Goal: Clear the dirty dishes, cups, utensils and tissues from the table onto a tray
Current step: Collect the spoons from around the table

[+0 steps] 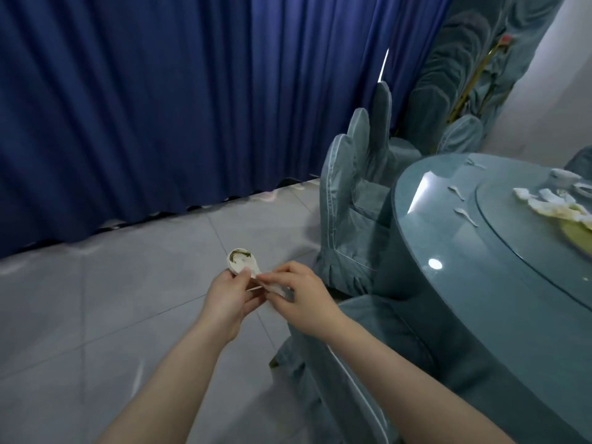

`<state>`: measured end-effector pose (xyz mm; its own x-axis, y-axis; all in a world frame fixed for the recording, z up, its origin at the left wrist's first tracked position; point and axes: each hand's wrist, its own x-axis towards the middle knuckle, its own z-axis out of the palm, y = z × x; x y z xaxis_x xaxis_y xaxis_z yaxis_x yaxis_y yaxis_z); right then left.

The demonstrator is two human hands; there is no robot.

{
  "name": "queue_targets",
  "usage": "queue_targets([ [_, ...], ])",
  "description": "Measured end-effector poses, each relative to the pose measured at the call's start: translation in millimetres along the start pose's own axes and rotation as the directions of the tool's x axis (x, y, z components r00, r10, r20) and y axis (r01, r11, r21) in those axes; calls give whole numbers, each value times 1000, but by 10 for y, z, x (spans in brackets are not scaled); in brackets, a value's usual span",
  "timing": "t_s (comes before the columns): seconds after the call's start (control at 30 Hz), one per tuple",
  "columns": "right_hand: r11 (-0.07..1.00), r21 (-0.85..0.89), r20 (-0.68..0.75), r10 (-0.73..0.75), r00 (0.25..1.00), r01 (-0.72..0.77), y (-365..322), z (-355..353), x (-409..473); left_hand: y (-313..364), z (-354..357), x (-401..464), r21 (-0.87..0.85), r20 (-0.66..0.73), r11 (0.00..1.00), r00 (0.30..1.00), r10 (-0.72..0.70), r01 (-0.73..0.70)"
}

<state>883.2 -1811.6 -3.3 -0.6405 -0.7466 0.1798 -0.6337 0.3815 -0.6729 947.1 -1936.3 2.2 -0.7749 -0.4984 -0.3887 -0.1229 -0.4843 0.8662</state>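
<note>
- Left hand [229, 296] gripped a dirty white spoon [239, 260] by its handle, bowl up, over the floor [96, 299], well apart from the table [474, 251].
- Right hand [302, 299] pinched the handle ends; I judged a few spoons were stacked there, exact count unclear.
- Risk: a spoon could slip during the hand-off and break on the tiles; residue could drip.
- Chairs [355, 200]: at least two counted beside the table.
- Loose spoons [456, 191] on the table: two clear, perhaps a third.
- Tissues [544, 203]: one crumpled cluster, uncountable.
- Tray: none in view.
</note>
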Motion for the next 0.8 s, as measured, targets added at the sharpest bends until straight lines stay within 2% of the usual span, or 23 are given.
queue_targets([
  [0.1,997,77,-3,-8,1000,9,-70,116,282,175,-297,171,-55,-47,998,999,-16,14],
  [0.23,974,203,-27,112,993,-105,-16,283,746,378,-631,476,-60,-85,997,995,-44,39],
  [0.47,925,331,-13,201,980,-185,462,430,1785,812,-934,1507,-25,-94,996,992,-82,80],
  [0.63,868,436,-72,296,953,-237,1015,258,2624,1273,-881,2478,-7,-119,997,990,-79,78],
  [0.8,806,523,-189,428,884,-278,1549,-112,3269,1759,-392,3420,21,-5,998,998,-56,56],
])
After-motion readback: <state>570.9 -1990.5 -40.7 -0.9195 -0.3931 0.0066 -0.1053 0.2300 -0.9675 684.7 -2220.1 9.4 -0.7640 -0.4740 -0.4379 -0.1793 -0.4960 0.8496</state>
